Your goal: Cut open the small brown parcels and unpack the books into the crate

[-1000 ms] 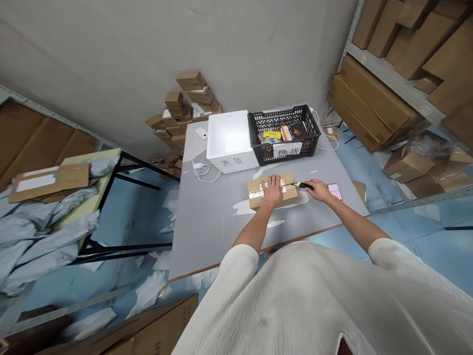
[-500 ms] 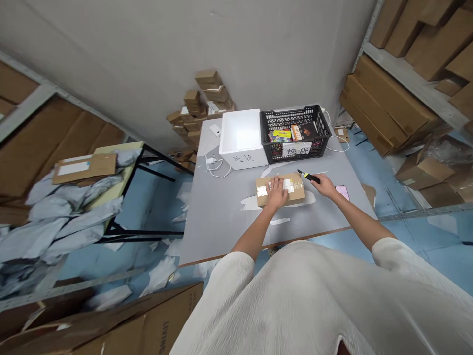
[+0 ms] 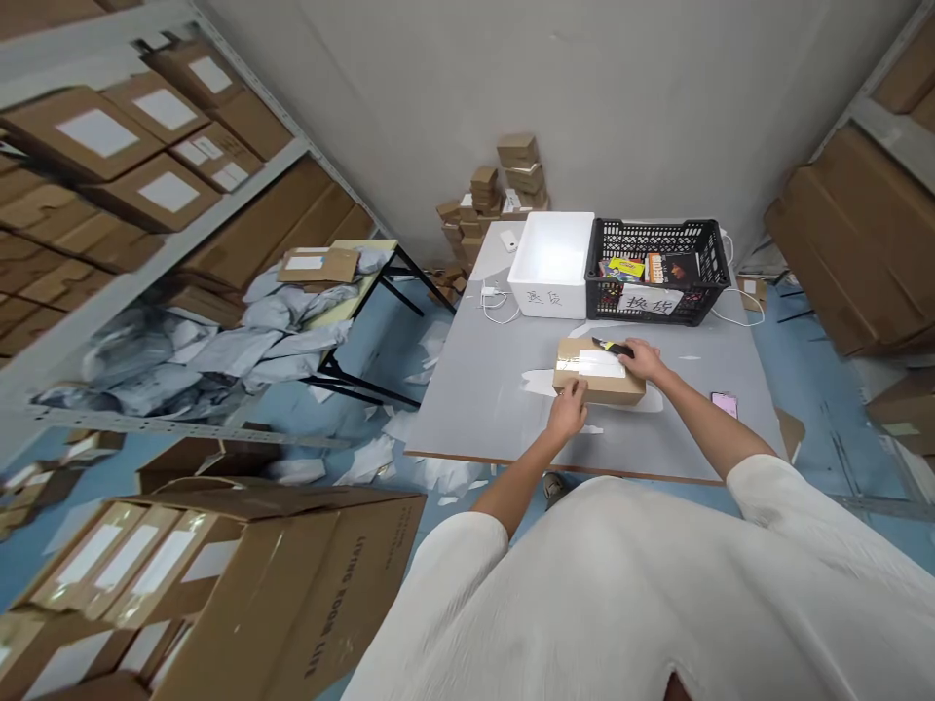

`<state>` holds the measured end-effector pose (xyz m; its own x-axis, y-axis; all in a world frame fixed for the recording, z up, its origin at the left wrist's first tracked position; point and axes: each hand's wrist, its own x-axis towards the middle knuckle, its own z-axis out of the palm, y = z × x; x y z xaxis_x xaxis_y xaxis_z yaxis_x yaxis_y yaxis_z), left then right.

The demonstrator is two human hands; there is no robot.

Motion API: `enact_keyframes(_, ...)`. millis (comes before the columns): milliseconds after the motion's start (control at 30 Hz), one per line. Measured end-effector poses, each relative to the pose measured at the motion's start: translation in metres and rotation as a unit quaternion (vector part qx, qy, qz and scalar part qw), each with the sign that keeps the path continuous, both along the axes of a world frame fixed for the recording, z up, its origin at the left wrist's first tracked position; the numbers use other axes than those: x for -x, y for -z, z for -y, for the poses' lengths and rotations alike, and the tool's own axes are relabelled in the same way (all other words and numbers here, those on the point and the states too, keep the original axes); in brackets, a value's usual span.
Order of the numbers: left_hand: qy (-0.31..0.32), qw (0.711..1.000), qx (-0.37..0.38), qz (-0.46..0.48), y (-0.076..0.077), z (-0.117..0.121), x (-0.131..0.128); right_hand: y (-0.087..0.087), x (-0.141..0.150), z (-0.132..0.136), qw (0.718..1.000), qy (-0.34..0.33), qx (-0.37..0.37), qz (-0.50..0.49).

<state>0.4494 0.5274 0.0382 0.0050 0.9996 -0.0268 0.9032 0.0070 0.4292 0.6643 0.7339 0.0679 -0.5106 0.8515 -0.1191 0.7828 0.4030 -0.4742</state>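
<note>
A taped cardboard box (image 3: 606, 388) with a white label lies on the grey table (image 3: 467, 389). My left hand (image 3: 568, 409) grips the box's near left edge, its fingers bent against the cardboard. In my right hand (image 3: 644, 360) is a black and yellow utility knife (image 3: 614, 348). The knife lies low across the top of the box, pointing left, just beyond the label. Whether its blade touches the tape I cannot tell.
Behind the box stand a white foam bin (image 3: 549, 302) and a black plastic crate (image 3: 654, 310) holding small colourful packages. A phone (image 3: 725, 404) lies to the right. Grey mailing bags (image 3: 292, 346) pile up on the left, with a large open carton (image 3: 314, 584) below them.
The view has swung left. My left hand has slid from the top of the box to its near left edge. My right hand has brought the knife over the box top.
</note>
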Motion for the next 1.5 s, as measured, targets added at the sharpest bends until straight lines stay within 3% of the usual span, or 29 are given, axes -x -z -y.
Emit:
enact_keyframes(133,-0.032,0.999,-0.011,0.008,0.007,-0.011,0.003,-0.005,-0.008,0.005,1.0,-0.006,0.019,0.017)
enact_keyframes(267,-0.049,0.999,-0.002,0.01,0.005,-0.026,0.014,-0.009,-0.022,0.028,0.999,-0.001,0.033,0.013)
enact_keyframes(533,-0.006,0.999,0.035,0.039,-0.007,-0.062,0.022,-0.008,-0.039,0.083,0.994,0.077,0.055,-0.056)
enact_keyframes(767,0.025,0.998,0.059,0.009,-0.028,-0.099,0.013,0.011,-0.028,0.11,0.952,0.105,0.209,-0.199)
enact_keyframes(867,-0.008,0.997,0.066,-0.025,-0.034,-0.098,0.001,0.014,-0.029,0.108,0.936,0.144,0.228,-0.228)
enact_keyframes(1000,-0.042,0.997,0.053,-0.03,-0.036,-0.087,-0.03,0.007,-0.042,0.089,0.944,0.187,0.163,-0.215)
enact_keyframes(1167,0.0,0.995,0.09,-0.048,-0.035,-0.079,-0.053,-0.001,-0.049,0.072,0.949,0.206,0.121,-0.205)
enact_keyframes(1267,0.053,0.99,0.104,-0.074,-0.036,-0.079,-0.04,0.001,-0.046,0.071,0.946,0.211,0.113,-0.218)
enact_keyframes(1367,0.131,0.979,0.124,-0.098,-0.038,-0.079,-0.009,0.003,-0.042,0.072,0.942,0.217,0.104,-0.236)
enact_keyframes(1500,0.205,0.967,0.114,-0.102,-0.043,-0.074,0.033,0.008,-0.031,0.081,0.932,0.194,0.169,-0.256)
